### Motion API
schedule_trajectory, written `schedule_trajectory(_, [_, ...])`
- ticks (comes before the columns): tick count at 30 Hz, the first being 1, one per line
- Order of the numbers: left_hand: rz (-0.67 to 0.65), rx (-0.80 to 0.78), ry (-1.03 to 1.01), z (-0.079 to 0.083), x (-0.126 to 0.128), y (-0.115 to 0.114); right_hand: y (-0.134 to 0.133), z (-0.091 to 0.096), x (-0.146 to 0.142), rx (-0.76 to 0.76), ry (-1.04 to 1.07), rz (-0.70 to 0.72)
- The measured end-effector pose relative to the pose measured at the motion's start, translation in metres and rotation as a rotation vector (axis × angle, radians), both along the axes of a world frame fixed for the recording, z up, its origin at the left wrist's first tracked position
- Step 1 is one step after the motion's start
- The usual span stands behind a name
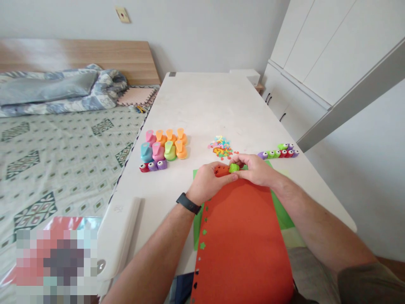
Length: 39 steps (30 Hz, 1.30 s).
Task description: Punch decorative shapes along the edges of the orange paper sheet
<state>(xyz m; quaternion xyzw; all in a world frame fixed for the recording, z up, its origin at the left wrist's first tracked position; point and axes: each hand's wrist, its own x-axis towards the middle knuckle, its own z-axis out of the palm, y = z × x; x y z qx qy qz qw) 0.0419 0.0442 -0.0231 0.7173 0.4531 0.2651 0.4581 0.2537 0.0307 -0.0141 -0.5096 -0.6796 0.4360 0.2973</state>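
Note:
A sheet of orange-red paper (243, 236) stretches from my hands down toward my lap, with small shaped holes along its left edge. My left hand (209, 181), with a black band on the wrist, is closed on the far edge of this sheet. A small green craft punch (234, 168) sits at that edge, gripped in the fingers of my right hand (253, 169). My left fingertips reach close to the punch; whether they touch it I cannot tell. Green paper (280, 211) lies beneath the orange sheet. Just beyond my hands is a pile of colourful paper cutouts (221, 147).
Larger craft punches (170, 150) in several colours stand in rows at the left, with small ones (152, 166) before them. More small punches (281, 152) line up at the right. A long white device (118, 236) lies on the white table (202, 101) near its left edge. A bed (69, 156) adjoins it.

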Motion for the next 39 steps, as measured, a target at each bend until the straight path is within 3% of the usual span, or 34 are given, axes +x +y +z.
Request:
schedule_trajectory(9, [-0.002,0.002,0.029,-0.002,-0.002,0.004,0.001,-0.006,0.006,0.061,0.031,-0.119])
schedule_trajectory(15, [0.012,0.014,0.094,0.0,-0.002,0.003,0.005,-0.012,0.005,0.027,0.235,-0.223])
schedule_trajectory(22, [0.011,0.024,0.096,0.001,-0.001,0.001,0.008,-0.013,0.004,-0.021,0.328,-0.325])
schedule_trajectory(29, [-0.006,0.041,0.084,0.0,-0.002,0.001,0.012,-0.016,0.004,-0.081,0.412,-0.352])
schedule_trajectory(39, [-0.003,0.066,0.08,-0.001,0.0,0.0,0.02,-0.022,0.004,-0.076,0.365,-0.389])
